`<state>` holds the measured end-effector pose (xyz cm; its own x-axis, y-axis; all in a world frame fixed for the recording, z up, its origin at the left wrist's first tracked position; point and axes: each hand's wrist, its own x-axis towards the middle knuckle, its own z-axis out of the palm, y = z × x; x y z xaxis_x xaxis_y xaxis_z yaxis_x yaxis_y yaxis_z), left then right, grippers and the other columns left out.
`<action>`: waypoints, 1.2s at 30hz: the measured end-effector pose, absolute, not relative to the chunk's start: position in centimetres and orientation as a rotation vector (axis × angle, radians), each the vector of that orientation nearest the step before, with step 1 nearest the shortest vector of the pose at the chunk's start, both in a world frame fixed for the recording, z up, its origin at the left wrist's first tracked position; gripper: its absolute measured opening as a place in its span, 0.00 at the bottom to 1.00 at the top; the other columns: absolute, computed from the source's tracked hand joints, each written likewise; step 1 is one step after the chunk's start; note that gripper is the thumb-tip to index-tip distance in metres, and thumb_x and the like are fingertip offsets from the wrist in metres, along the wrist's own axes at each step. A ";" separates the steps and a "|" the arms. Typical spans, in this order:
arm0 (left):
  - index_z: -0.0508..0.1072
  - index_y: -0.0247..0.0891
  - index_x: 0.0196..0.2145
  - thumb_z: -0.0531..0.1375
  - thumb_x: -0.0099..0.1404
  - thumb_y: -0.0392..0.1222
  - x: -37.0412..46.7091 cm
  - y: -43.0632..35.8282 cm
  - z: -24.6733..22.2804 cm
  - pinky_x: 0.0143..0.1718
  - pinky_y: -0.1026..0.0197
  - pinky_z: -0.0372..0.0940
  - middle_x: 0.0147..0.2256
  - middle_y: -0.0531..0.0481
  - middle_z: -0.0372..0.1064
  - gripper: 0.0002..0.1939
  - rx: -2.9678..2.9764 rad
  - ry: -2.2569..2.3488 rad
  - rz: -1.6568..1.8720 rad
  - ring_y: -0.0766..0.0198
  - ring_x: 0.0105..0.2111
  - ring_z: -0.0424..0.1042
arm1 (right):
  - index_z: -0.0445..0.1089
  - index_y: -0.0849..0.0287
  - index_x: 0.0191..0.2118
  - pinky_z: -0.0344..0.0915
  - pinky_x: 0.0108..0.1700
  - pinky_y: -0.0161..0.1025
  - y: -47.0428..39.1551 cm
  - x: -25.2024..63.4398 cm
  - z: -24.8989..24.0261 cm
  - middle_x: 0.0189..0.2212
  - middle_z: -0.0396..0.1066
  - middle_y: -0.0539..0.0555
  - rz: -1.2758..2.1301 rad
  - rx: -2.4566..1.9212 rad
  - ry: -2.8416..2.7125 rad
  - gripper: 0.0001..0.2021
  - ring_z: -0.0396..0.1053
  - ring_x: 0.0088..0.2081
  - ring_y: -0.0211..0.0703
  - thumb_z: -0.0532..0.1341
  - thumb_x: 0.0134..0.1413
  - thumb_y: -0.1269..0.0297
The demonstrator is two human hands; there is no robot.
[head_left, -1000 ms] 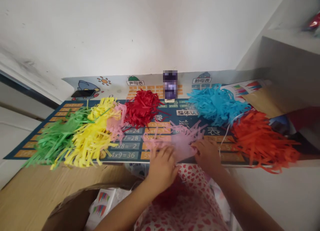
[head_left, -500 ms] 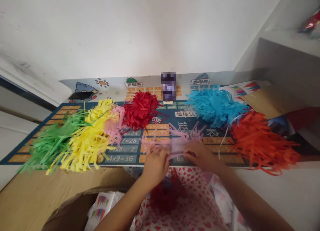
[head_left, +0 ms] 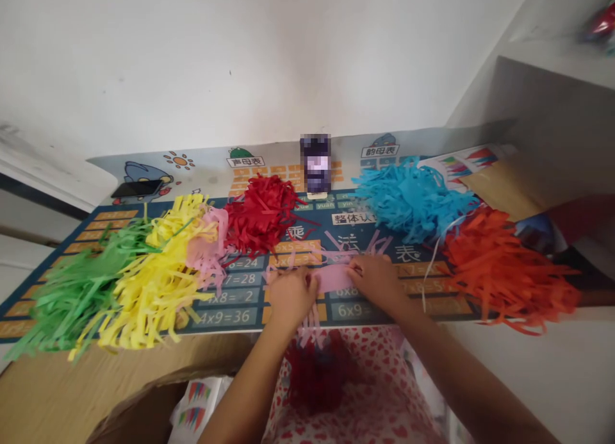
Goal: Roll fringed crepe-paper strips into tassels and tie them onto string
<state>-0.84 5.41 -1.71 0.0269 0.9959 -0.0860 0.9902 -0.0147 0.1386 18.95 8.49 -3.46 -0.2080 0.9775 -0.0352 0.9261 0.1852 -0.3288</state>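
Pink paper (head_left: 335,278) (one piece) spans two hands (head_left: 291,295) (head_left: 377,280) — one blue bundle (head_left: 413,197) beyond.

Pale pink fringed paper (head_left: 332,278), plain band between the hands (head_left: 292,294), strips on far and near sides

A single head-worn camera looks forward and down from above the near side of the bench (head_left: 442,306), near the left hand (head_left: 291,295) and right hand (head_left: 375,279). It takes in most of the bench, the wall (head_left: 269,66) behind it and wooden floor (head_left: 43,393) beneath its left front.
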 end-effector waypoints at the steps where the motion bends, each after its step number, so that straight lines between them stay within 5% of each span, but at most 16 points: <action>1: 0.77 0.40 0.36 0.52 0.67 0.50 -0.8 5.6 -1.6 0.44 0.52 0.58 0.32 0.44 0.78 0.17 2.124 2.093 0.028 0.52 0.36 0.76 | 0.73 0.56 0.32 0.51 0.42 0.40 8.6 19.0 -3.6 0.32 0.77 0.52 0.412 -1.847 -2.270 0.09 0.70 0.35 0.44 0.60 0.59 0.58; 28: 0.76 0.39 0.33 0.56 0.65 0.50 -1.3 5.9 -2.3 0.42 0.53 0.62 0.29 0.44 0.77 0.14 2.201 2.011 0.006 0.53 0.33 0.75 | 0.74 0.53 0.34 0.55 0.41 0.42 9.3 18.7 -3.7 0.33 0.78 0.51 0.479 -1.926 -2.218 0.09 0.72 0.36 0.47 0.62 0.59 0.54; 33: 0.71 0.37 0.49 0.58 0.62 0.35 -2.1 6.3 -2.7 0.49 0.52 0.62 0.45 0.41 0.72 0.16 2.487 1.702 0.418 0.52 0.48 0.69 | 0.71 0.56 0.37 0.55 0.42 0.43 9.3 18.7 -4.0 0.31 0.76 0.52 0.408 -1.923 -2.219 0.11 0.72 0.34 0.46 0.62 0.58 0.53; 36: 0.71 0.38 0.47 0.54 0.67 0.32 -2.6 6.8 -1.8 0.52 0.52 0.59 0.47 0.42 0.71 0.13 2.800 1.183 0.335 0.54 0.51 0.66 | 0.70 0.57 0.41 0.55 0.43 0.44 9.5 19.1 -4.1 0.34 0.76 0.53 0.334 -1.910 -2.178 0.13 0.73 0.36 0.48 0.62 0.58 0.53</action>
<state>-2.62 6.78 -1.80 0.6773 0.7163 0.1677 0.6981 -0.6977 0.1610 19.12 9.49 -4.07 -0.1271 0.9917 0.0191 0.9405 0.1267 -0.3154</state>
